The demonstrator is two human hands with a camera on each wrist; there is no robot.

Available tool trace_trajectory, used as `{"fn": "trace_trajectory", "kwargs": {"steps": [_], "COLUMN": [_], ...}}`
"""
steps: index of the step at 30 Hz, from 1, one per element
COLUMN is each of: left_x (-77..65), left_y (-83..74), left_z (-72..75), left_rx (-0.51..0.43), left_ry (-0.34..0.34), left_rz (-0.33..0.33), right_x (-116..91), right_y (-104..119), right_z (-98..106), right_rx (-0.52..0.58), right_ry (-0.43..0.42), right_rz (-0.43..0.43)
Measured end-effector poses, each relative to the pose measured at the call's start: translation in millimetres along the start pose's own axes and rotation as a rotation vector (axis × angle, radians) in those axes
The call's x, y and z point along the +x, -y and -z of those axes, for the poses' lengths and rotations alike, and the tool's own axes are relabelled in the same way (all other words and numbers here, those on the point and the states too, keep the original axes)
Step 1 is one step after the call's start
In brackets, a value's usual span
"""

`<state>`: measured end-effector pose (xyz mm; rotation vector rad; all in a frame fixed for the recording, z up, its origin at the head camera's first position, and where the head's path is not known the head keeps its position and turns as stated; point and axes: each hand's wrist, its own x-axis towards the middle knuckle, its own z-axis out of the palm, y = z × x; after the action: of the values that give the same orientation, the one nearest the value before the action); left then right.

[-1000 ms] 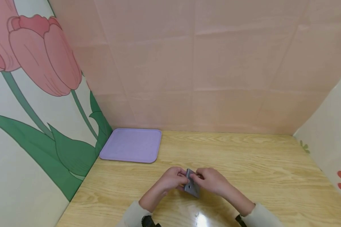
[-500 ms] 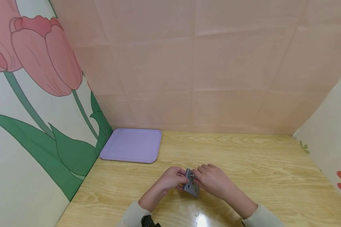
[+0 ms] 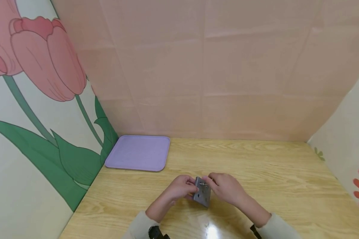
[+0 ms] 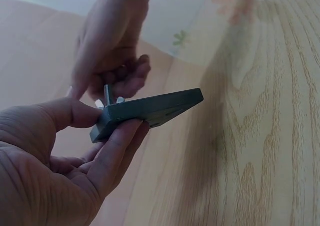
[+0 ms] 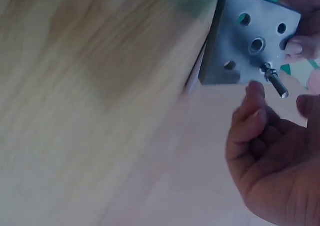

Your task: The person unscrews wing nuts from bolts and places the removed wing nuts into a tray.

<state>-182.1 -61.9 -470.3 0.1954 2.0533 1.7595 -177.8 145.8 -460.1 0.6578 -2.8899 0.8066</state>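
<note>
My left hand [image 3: 183,186] pinches a square grey metal plate [image 5: 240,50] near one corner, thumb on one broad face and fingers behind, as the left wrist view shows. The plate is tilted above the table and has several round holes. From one corner hole sticks a threaded bolt [image 5: 278,84], with what looks like a wing nut [image 4: 120,100] low on it against the plate. My right hand [image 3: 227,188] is beside this bolt, its fingers loosely bent. One fingertip [image 5: 255,87] is right by the nut, and the bolt's free end points between thumb and fingers.
A light purple tray [image 3: 139,152] lies at the back left of the wood-grain table [image 3: 257,166]. A pinkish covering [image 3: 203,66] rises behind the table. Flower-patterned panels flank it, with large tulips [image 3: 48,59] on the left one.
My right hand's fingers have drawn back from over the plate and shifted around the bolt, which now shows more. My left hand and the plate have stayed nearly still.
</note>
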Motion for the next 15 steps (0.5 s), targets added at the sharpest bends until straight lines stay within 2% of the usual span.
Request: {"fn": "trace_trajectory", "kwargs": {"steps": [3,6,10,15], "left_x": [1.1,1.7,1.5,1.2], "left_y": [-0.1,0.4,0.7,0.8], "left_z": [-0.4,-1.0,-1.4,-1.5], "left_rx": [-0.003,0.004,0.022,0.030], "left_ry": [0.001,0.002,0.004,0.005], "left_rz": [-0.002,-0.001,0.001,0.003], "right_x": [1.3,0.9,0.4,0.0], "right_y": [-0.3,-2.6,-4.3,-3.8], "right_z": [0.8,-1.2,-3.6,-3.7], "right_rx": [0.160,0.297,0.375,0.371], "right_ry": [0.107,0.190,0.246,0.248], "right_rz": [-0.154,-0.208,-0.187,-0.173]}}
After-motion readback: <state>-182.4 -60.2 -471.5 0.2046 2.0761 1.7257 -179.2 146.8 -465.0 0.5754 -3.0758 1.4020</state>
